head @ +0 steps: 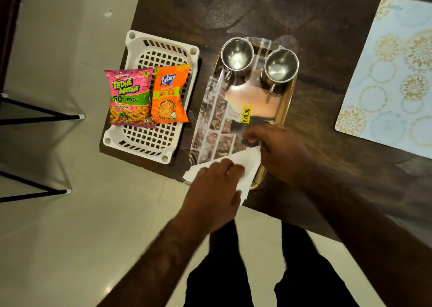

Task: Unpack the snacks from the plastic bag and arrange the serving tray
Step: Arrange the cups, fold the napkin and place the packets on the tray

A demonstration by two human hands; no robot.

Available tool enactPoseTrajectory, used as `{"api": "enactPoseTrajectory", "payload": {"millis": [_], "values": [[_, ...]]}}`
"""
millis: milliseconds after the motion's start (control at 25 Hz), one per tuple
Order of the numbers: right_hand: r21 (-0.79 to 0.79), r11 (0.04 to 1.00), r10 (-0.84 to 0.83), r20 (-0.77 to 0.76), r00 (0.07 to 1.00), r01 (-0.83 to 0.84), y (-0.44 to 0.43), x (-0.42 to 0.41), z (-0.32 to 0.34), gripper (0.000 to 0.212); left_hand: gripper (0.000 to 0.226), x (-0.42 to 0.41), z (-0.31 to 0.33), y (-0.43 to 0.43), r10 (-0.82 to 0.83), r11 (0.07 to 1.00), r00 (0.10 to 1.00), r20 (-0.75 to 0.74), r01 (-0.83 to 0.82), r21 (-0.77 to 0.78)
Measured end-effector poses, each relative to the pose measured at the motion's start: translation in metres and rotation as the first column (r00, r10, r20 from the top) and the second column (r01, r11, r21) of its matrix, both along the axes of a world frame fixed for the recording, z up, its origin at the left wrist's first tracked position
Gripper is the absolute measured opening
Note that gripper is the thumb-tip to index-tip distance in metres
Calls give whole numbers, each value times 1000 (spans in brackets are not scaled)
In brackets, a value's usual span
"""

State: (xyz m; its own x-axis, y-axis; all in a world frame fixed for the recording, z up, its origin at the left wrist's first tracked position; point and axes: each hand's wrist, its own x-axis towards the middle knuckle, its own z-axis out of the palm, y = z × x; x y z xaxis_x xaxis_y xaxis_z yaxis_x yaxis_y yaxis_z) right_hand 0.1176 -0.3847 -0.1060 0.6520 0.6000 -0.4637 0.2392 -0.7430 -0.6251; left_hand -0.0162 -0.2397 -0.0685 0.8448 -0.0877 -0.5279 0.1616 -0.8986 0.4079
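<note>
On the dark wooden worktop (pixel 327 37), a white perforated plastic basket (pixel 161 39) holds the pink Tedhe Medhe packet (pixel 128 96) and the orange Kurkure packet (pixel 169 94). Beside it lies the long steel serving tray (pixel 210 124). The left hand (pixel 212 189) grips a white paper napkin (pixel 251 164) at the tray's near end, by the worktop's edge. The right hand (pixel 280 152) touches its corner; whether it pinches, I cannot tell. A hard tug could jolt the tray, toppling the left steel cup (pixel 237 54) and right steel cup (pixel 281 65), or drop the napkin to the floor.
</note>
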Motion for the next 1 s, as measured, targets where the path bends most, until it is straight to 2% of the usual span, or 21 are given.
{"api": "enactPoseTrajectory", "payload": {"millis": [120,240,400,480,560,600,680,720,760,840,880,920,1000], "values": [[-16,998,68,39,997,-67,10,-2,-5,36,41,-31,-3,-12,-75,997,997,9,75,32],[-91,982,166,5,986,-165,23,-1,-9,34,35,-42,-7,-14,-35,999,998,45,36,-17],[-248,860,455,-22,890,-446,34,-13,-7,54,32,-40,-7,-9,-21,998,999,42,24,-55],[-293,811,526,-13,851,-506,36,-17,-8,51,30,-40,-5,-8,87,985,996,1,-86,-153],[-264,822,517,-22,855,-504,34,-17,-9,42,29,-35,-2,-3,314,907,949,-30,-310,-284],[-212,848,486,-50,872,-485,32,-16,-8,39,29,-30,-2,2,393,879,919,31,-365,-306],[-92,896,419,-153,895,-435,28,-15,-6,36,34,-16,-7,17,390,908,905,172,-348,-232],[-50,903,409,-204,890,-427,26,-14,-4,33,40,-7,-10,27,333,936,930,156,-306,-171],[-17,905,408,-247,879,-424,23,-12,-3,31,45,3,-14,38,273,957,960,64,-264,-123],[47,927,366,-343,865,-373,15,-4,0,24,42,16,-19,54,233,950,952,-200,-266,-164],[75,945,322,-393,861,-319,11,0,3,21,38,19,-21,60,287,897,908,-306,-366,-246],[96,963,267,-444,855,-251,7,4,5,20,35,20,-23,66,380,791,837,-393,-515,-331],[110,991,123,-554,823,-74,-2,7,8,21,36,19,-27,74,555,455,633,-540,-774,-440]]}}
